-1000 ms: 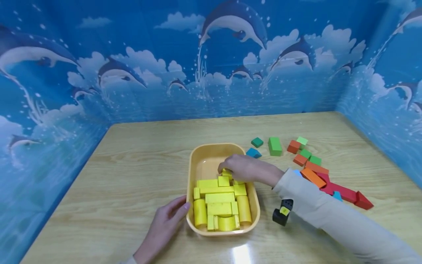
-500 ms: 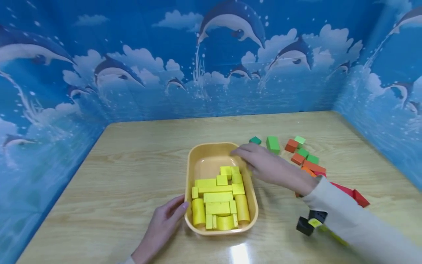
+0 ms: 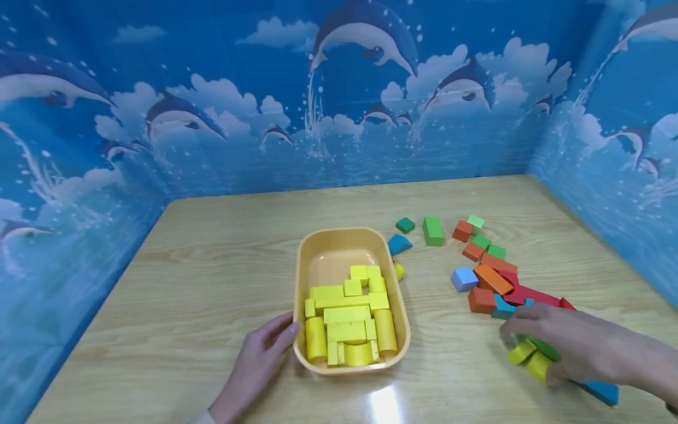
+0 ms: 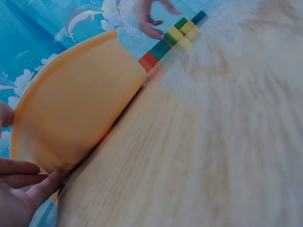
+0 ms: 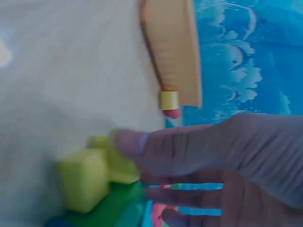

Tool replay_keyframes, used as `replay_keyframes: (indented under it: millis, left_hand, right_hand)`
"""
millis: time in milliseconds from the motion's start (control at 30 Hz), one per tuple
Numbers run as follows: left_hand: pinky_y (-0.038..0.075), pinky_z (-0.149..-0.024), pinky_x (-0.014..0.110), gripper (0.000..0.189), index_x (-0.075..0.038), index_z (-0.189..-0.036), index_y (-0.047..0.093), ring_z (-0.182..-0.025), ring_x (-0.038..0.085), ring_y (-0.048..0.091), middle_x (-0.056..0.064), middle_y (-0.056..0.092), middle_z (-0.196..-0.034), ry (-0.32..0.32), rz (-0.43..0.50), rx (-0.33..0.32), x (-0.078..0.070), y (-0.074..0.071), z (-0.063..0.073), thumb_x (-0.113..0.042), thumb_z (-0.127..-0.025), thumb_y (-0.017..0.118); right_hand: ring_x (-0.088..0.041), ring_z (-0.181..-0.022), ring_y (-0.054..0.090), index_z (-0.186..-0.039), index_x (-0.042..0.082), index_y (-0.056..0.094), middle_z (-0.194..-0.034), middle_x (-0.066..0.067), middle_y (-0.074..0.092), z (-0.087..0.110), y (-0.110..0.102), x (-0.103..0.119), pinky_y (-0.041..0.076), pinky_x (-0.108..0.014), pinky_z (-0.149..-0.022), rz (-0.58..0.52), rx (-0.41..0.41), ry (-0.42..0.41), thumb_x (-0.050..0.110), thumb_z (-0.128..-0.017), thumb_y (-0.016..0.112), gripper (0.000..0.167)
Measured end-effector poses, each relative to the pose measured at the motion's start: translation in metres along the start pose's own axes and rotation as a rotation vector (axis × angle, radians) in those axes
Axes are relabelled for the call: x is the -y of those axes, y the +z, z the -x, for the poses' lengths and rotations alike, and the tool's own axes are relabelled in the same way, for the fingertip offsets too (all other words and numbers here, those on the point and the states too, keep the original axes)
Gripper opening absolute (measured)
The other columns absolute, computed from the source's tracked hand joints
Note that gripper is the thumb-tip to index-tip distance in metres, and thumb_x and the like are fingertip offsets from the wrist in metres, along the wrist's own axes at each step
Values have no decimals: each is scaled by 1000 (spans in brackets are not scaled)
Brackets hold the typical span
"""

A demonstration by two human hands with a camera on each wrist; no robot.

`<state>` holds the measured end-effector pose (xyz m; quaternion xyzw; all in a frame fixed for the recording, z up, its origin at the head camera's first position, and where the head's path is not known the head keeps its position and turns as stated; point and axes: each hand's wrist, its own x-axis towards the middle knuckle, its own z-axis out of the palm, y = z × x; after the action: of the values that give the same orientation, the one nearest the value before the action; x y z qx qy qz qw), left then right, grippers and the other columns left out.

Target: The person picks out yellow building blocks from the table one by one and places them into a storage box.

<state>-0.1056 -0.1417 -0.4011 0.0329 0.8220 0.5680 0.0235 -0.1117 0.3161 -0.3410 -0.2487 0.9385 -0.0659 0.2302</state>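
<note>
A light orange plastic tub (image 3: 327,259) stands mid-table in the head view, its near part packed with yellow blocks (image 3: 346,315). My left hand (image 3: 259,359) holds the tub's left side, thumb at the rim and fingertips against the outer wall (image 4: 75,109). At the lower right, my right hand (image 3: 582,341) is over a cluster of loose blocks, thumb apart from the fingers. Two yellow blocks (image 3: 538,366) lie by its thumb, on or against a green piece (image 3: 545,347). The right wrist view is blurred; whether the thumb touches a yellow block (image 5: 83,179), I cannot tell.
Right of the tub lie red, orange, green and blue blocks, among them an orange block (image 3: 492,278), a light blue cube (image 3: 464,279) and a green block (image 3: 433,231). A yellow piece (image 3: 399,271) sits close by the tub's right wall. A dolphin-print curtain (image 3: 339,118) borders the table.
My right hand has let go of a yellow block inside the tub, lifted out over the right rim and travelled right and nearer to the loose blocks. The left hand stays at the tub.
</note>
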Motion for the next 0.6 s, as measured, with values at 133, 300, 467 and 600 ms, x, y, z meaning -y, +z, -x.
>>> replay_keyframes:
  millis: [133, 300, 467, 600]
  left_hand:
    - [44, -104, 44, 48, 1, -128, 58, -122, 29, 55, 18, 59, -130, -7, -4, -5, 0, 1, -1, -34, -96, 59]
    - [44, -104, 43, 48, 1, -128, 58, -122, 29, 55, 18, 59, -130, -16, -9, -8, -1, 1, -1, -34, -96, 59]
    - [44, -104, 44, 48, 2, -128, 58, -122, 30, 55, 19, 59, -130, -20, -8, -7, 0, 0, -1, -34, -96, 59]
    - [45, -103, 42, 49, 2, -129, 57, -122, 30, 55, 19, 59, -130, -19, 5, -2, 0, 0, 0, -34, -96, 59]
  right_hand:
    - [-20, -97, 49, -110, 37, 59, -107, 13, 52, 7, 18, -9, 56, -38, -72, 145, -29, -96, 30, -57, 93, 63]
    - [-21, -96, 54, -109, 33, 63, -104, 12, 59, 1, 25, -4, 56, -45, -74, 181, -95, -123, 18, -61, 91, 57]
    - [-19, -92, 59, -112, 26, 67, -105, 9, 63, -13, 21, 8, 56, -38, -71, 134, -153, -131, 20, -65, 89, 51]
    - [-11, -86, 57, -114, 23, 67, -103, 11, 61, -27, 16, 22, 54, -28, -64, 88, -186, -203, 28, -70, 86, 49]
